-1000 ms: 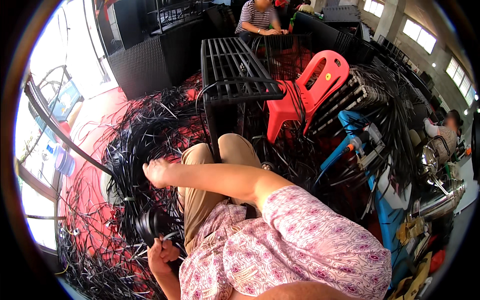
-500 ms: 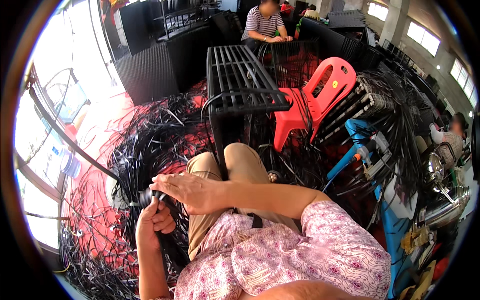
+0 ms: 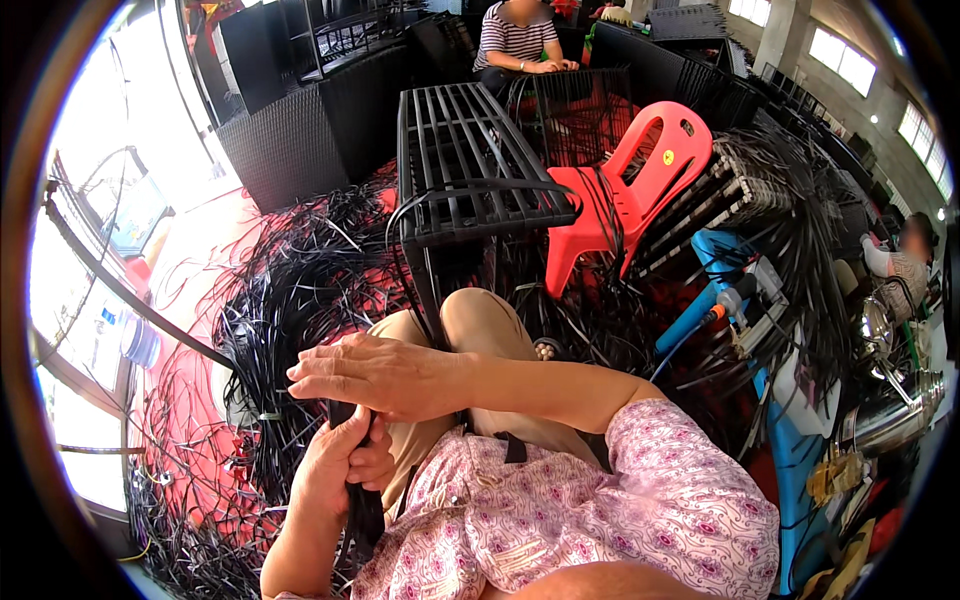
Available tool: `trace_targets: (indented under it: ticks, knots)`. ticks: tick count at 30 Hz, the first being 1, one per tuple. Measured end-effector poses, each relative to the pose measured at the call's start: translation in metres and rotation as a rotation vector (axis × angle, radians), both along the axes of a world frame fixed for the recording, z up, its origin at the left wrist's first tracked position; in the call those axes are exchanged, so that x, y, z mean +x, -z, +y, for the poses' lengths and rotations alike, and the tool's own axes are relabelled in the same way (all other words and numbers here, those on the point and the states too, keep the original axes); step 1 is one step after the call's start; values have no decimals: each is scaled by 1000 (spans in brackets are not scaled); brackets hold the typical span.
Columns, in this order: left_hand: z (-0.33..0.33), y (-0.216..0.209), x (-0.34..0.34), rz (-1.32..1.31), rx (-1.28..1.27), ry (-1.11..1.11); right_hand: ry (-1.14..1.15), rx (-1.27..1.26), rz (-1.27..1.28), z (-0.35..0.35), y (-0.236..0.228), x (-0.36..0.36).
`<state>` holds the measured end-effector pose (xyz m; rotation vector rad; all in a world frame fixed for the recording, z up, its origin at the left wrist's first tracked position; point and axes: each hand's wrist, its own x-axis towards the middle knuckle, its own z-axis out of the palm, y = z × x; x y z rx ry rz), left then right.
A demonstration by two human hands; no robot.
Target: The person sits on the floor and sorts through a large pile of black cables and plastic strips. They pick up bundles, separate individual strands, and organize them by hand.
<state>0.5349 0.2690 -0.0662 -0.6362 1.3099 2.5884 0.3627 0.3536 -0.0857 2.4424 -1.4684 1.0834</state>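
My left hand (image 3: 345, 455) is closed around a bundle of flat black plastic strips (image 3: 366, 515), which hangs below the fist beside my thigh. Just above it my right hand (image 3: 385, 377) lies flat, fingers stretched out to the left, its palm over the upper end of the bundle. Whether the palm presses on that end is hidden. A black slatted metal frame (image 3: 425, 225) stands before my knees, with a strip looped over its near end. To the left, a large heap of loose black strips (image 3: 285, 290) covers the red floor covering.
A red plastic chair (image 3: 625, 200) stands right of the frame. Blue tubing (image 3: 690, 315) and a power tool (image 3: 737, 296) are further right, near a metal pot (image 3: 890, 410). Woven black panels (image 3: 285, 150) stand at the back left. A person in a striped shirt (image 3: 515, 45) sits beyond the frame.
My left hand has moved right, close under my right hand. The bundle's rounded end, visible before at the right fingertips, is now covered by the right hand. The whole view has shifted slightly.
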Motion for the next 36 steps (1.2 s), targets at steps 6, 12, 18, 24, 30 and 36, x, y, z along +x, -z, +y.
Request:
trace_targets:
  ticks: [6,12,18,24,30,36]
  knots:
    - [8,-10,13,33,-27,156,-125,14,-48,-1,0,4]
    - [22,-28,10,11,-19,246,-288,80,-320,15,10,13]
    - [35,-38,14,50,82,223,-183,-55,-435,26,35,30]
    - [18,-48,-1,63,-468,283,64,-41,-646,43,44,16]
    - [-3,-109,-74,742,-1236,285,823,-250,-1050,65,60,13]
    - [33,-91,-138,1186,-663,-393,963,-125,-888,107,90,-9]
